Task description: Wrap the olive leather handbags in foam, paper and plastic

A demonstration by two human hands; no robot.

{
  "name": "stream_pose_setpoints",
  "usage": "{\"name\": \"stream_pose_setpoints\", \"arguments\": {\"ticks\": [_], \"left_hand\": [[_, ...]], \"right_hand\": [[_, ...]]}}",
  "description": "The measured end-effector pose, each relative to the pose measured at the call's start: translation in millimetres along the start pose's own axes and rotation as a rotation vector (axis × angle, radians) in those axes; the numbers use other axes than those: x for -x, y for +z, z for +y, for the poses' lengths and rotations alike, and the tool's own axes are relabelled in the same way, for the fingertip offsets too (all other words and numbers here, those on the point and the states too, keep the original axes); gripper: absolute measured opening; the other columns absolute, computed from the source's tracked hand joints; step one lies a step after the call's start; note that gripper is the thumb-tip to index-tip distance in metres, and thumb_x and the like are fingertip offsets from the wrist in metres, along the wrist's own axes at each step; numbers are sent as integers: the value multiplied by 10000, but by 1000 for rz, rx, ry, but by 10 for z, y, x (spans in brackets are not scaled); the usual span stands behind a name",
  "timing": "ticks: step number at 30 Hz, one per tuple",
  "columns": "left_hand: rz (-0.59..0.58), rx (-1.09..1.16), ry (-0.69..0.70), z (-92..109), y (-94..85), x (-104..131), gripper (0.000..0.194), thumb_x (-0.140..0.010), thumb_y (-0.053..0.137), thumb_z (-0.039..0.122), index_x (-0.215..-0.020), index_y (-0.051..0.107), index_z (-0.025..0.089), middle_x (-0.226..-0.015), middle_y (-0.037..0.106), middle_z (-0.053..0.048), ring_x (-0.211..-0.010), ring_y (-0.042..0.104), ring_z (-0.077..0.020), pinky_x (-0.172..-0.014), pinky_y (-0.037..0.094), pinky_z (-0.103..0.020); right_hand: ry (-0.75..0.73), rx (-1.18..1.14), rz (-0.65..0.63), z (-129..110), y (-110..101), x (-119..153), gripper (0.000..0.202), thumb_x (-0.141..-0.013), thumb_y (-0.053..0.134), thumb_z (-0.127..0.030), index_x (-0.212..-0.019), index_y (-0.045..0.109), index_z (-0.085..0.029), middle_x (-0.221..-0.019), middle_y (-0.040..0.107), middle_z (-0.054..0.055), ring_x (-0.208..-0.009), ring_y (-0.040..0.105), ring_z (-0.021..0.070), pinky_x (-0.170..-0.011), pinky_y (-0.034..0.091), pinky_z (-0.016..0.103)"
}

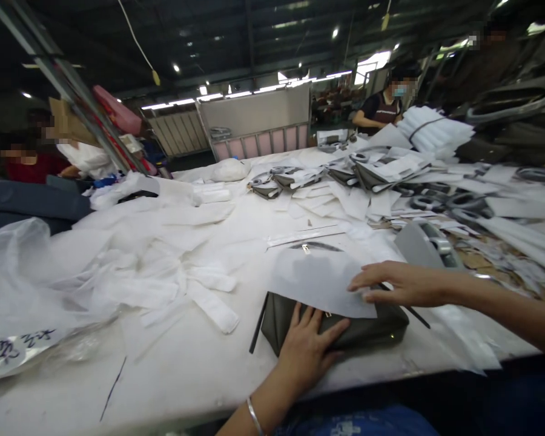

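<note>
White worktable [200, 363]; dim factory hall

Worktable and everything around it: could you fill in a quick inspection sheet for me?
Surface: white worktable, marked with dark lines near the front edge.
Job's things: dark olive handbag lying flat; white paper sheet over its upper part.
Clutter: white wrapping strips, clear plastic bag, more wrapped bags at the far right.
Hands: left hand flat on the handbag, bracelet on the wrist; right hand resting open on the paper sheet.
Cables: one cord hanging from the ceiling.
Surroundings: factory hall, ceiling lights, other people seated at the table's far edges.
</note>
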State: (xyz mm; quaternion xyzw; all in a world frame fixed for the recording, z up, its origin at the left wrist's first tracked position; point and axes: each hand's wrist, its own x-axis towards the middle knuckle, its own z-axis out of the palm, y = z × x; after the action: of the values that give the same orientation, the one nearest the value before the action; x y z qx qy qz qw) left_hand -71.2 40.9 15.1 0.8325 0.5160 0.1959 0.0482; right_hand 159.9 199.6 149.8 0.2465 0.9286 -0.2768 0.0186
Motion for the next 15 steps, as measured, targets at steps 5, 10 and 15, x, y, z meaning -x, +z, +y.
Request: {"name": "stream_pose_setpoints", "arguments": {"ticks": [5,10,15], "left_hand": [[-31,-47,15,16,-17,7,618,-930,493,568,-1492,262,456,-1501,399,-84,-1427,312,-293,-1166,240,-607],[-42,-75,20,34,-39,12,556,-918,521,569,-1437,413,400,-1509,398,-80,-1456,257,-284,-1199,185,-572],[-76,-89,-3,52,-74,-10,588,-921,523,562,-1465,354,416,-1564,322,-102,-1467,238,-297,-1182,199,-589]], "right_hand": [[37,109,141,-245,448,-298,729,-876,544,-596,-1456,472,-162,-1519,417,149,-1417,352,353,-1177,277,506],[87,161,13,-218,886,-507,830,-835,633,-442,-1524,322,-100,-1579,236,235,-1455,221,406,-1181,229,554],[-78,142,69,-91,914,-489,508,-959,407,-266,-1430,489,-92,-1477,458,206,-1392,403,323,-1159,321,507]]}}
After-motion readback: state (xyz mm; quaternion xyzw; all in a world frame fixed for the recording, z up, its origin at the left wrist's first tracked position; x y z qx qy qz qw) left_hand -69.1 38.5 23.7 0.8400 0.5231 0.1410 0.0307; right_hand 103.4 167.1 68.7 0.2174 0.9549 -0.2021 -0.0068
